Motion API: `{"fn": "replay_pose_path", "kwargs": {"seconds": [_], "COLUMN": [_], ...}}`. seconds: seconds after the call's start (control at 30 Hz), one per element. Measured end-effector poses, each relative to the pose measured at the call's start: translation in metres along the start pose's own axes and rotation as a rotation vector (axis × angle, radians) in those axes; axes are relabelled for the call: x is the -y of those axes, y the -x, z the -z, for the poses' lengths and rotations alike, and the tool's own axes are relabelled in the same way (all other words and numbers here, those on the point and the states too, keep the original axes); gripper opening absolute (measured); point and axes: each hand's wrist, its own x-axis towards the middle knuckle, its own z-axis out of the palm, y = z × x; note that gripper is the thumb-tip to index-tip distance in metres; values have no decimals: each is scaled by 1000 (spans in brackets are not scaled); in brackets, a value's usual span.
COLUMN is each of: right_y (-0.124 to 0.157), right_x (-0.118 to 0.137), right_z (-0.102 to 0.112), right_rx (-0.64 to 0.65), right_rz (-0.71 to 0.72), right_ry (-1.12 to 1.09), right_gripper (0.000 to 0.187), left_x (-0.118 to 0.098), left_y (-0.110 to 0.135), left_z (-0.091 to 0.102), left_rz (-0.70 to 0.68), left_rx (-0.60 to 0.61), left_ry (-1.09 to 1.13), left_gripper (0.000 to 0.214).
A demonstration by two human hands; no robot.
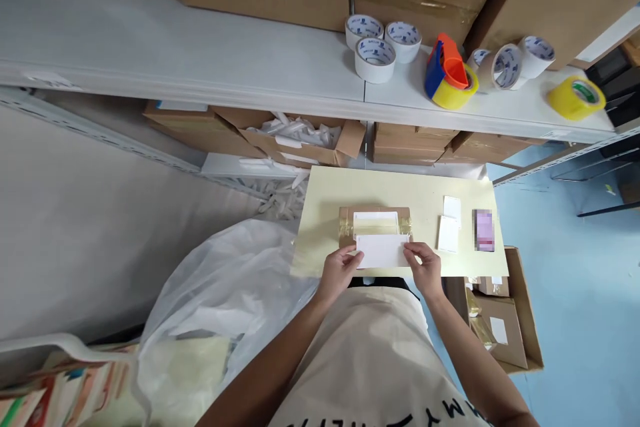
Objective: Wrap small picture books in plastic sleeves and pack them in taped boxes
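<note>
A blank white label point(383, 251) is stretched between my two hands. My left hand point(341, 271) pinches its left edge, and my right hand point(425, 268) pinches the right edge. Just beyond it, partly covered by it, a small brown cardboard box point(346, 221) lies on the pale yellow table point(320, 190). Clear yellowish tape runs around the ends of this box. Another white label point(376, 215) shows on the box's top, its lower part hidden or overlaid. Whether the held label touches the box I cannot tell.
White slips point(448, 233) and a phone-like purple item point(484, 230) lie at the table's right. An open carton point(531, 340) of boxes stands beside the table. Tape rolls point(375, 70) and a tape dispenser point(440, 77) sit on the shelf point(240, 73). Plastic sheeting point(225, 287) bulges at left.
</note>
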Motion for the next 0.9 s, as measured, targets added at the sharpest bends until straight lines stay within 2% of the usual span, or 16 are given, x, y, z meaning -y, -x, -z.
{"fn": "replay_pose_path", "kwargs": {"seconds": [0.17,0.27,0.4,0.53,0.9], "right_y": [-22,-40,-57,-61,-63], "right_x": [-10,-13,-16,-15,-13], "right_z": [-8,-14,-19,-22,-29], "right_rx": [91,139,190,217,258], "right_rz": [-34,-28,-3,8,7], "right_ry": [25,98,265,417,681], "right_gripper": [25,31,31,28,31], "left_x": [5,3,-4,-12,-26], "left_y": [-15,-31,-47,-55,-66], "left_z": [-2,-4,-4,-4,-7], "left_rz": [9,33,65,67,82], "left_rx": [-152,-191,-205,-213,-178], "left_ry": [-41,-157,-353,-550,-945], "left_gripper": [41,48,60,67,67]}}
